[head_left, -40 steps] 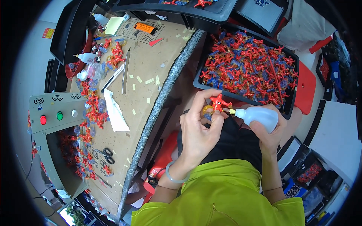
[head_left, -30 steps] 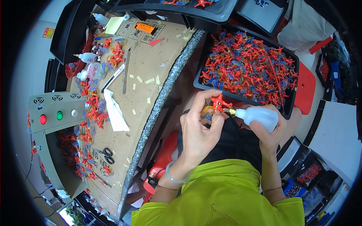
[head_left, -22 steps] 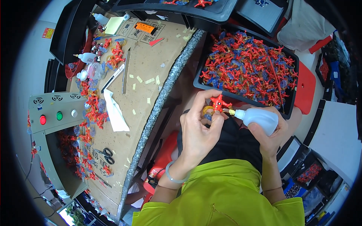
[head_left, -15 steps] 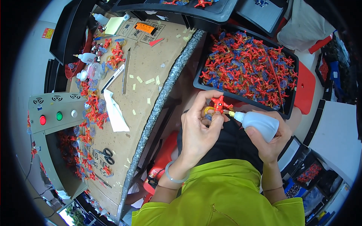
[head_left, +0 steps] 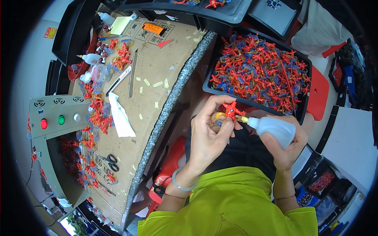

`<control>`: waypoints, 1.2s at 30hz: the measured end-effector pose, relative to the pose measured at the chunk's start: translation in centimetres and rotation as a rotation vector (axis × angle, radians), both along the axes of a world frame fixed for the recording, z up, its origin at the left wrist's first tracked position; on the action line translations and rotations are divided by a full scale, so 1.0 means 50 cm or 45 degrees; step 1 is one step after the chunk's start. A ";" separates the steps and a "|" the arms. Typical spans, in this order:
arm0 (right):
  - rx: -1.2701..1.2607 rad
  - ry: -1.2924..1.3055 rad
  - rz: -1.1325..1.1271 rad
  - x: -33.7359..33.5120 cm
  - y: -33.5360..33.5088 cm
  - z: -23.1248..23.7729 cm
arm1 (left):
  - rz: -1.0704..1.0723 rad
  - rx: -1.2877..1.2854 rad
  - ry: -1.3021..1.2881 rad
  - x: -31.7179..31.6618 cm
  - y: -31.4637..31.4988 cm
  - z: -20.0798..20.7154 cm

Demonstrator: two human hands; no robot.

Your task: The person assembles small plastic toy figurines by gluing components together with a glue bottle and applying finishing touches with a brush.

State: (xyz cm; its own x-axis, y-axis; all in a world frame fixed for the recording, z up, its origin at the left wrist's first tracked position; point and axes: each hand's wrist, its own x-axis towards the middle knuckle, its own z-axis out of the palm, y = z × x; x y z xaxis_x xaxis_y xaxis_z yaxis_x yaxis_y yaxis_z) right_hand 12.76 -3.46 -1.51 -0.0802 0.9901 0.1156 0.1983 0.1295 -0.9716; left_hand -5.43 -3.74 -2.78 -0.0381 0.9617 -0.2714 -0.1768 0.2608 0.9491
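My left hand (head_left: 212, 133) pinches a small red toy figure (head_left: 231, 110) between thumb and fingers, above my lap. A yellow translucent ring-like part (head_left: 219, 116) shows beside the figure, with a bit of blue below it. My right hand (head_left: 286, 147) is closed around a white squeeze bottle (head_left: 277, 130), tilted with its narrow nozzle (head_left: 243, 119) pointing left. The nozzle tip is at the figure's side; whether it touches cannot be made out. Fingers partly cover the figure's lower portion.
A black tray (head_left: 207, 84) heaped with red and blue figures lies just beyond my hands. On the workbench (head_left: 151, 114) at left are scissors (head_left: 113, 163), a utility knife (head_left: 119, 80), white tissue (head_left: 120, 118), more figures and a beige machine (head_left: 59, 114) with coloured buttons.
Both hands have shifted slightly to the right with the figure and the bottle. The figure is tilted a little differently, and the nozzle stays beside it.
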 end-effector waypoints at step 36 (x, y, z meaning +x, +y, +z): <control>-0.564 0.248 0.598 -0.078 0.103 -0.042 | 0.020 0.092 0.271 -0.022 -0.037 -0.019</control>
